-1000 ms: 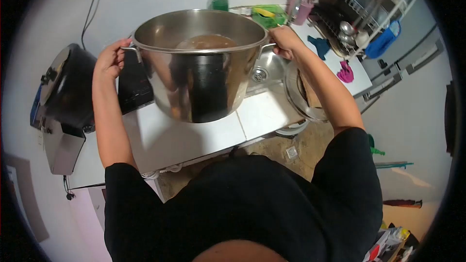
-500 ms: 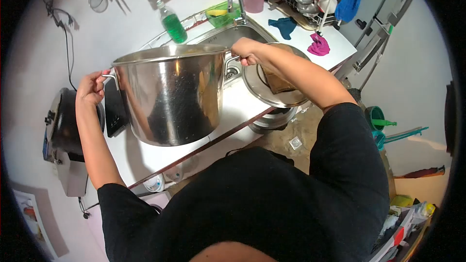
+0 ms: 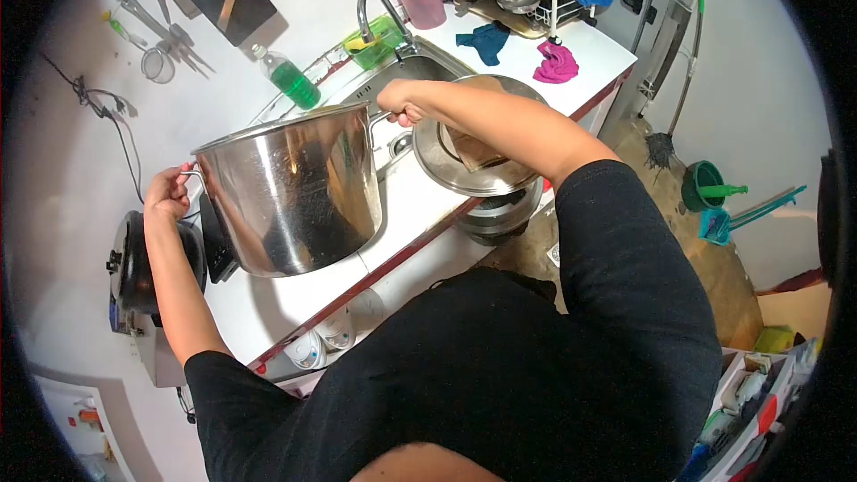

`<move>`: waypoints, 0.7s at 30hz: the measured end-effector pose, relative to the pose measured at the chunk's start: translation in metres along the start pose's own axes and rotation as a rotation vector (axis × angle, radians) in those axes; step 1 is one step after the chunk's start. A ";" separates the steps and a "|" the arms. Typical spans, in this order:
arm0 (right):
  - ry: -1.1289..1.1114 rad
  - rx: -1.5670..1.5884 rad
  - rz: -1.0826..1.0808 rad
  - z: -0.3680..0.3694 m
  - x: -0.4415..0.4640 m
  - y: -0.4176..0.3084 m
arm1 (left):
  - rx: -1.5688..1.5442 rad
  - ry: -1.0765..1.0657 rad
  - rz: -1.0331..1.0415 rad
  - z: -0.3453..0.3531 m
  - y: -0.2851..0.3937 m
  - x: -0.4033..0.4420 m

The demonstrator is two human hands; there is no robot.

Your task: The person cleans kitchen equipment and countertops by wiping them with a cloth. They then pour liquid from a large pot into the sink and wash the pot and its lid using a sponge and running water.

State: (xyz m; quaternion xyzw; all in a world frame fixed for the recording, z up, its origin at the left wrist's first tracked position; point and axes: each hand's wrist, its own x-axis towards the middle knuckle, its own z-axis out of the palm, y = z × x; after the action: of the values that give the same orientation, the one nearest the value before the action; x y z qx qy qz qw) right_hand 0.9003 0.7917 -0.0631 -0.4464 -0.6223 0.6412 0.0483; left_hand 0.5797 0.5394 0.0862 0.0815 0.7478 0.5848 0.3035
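A large stainless-steel stockpot (image 3: 290,192) is gripped by its two side handles, at the white counter just left of the sink. My left hand (image 3: 168,194) is closed round the left handle, and my right hand (image 3: 399,102) round the right one. The pot tilts a little, its right side higher; whether its base touches the counter I cannot tell. What is inside is hidden from this angle. Beneath my right forearm a round metal lid (image 3: 437,159) lies partly over the sink (image 3: 437,62), with a brown flat piece (image 3: 475,150) on it.
A black lidded pot (image 3: 147,263) stands left of the counter (image 3: 348,281). Behind the stockpot is a bottle of green liquid (image 3: 290,80). Past the sink lie a dark teal cloth (image 3: 485,41) and a pink cloth (image 3: 556,63), near a dish rack (image 3: 536,13).
The view has turned, shifting the scene. The stockpot now leans more, its left side lower, and sits further left in view. Both hands still hold its handles.
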 end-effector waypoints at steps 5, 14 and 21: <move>-0.045 -0.096 0.077 -0.008 0.019 -0.004 | 0.077 0.030 0.000 0.008 0.005 0.009; -0.042 -0.003 0.071 -0.006 0.026 0.015 | 0.068 -0.046 -0.030 0.016 0.027 0.031; -0.113 -0.066 0.121 -0.013 0.007 0.015 | 0.142 -0.041 -0.027 0.031 0.033 0.018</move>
State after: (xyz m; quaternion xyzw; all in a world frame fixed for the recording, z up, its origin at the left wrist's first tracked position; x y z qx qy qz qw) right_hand 0.9124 0.8023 -0.0772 -0.4479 -0.6165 0.6463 -0.0404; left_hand 0.5743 0.5832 0.1063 0.1046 0.7819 0.5245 0.3202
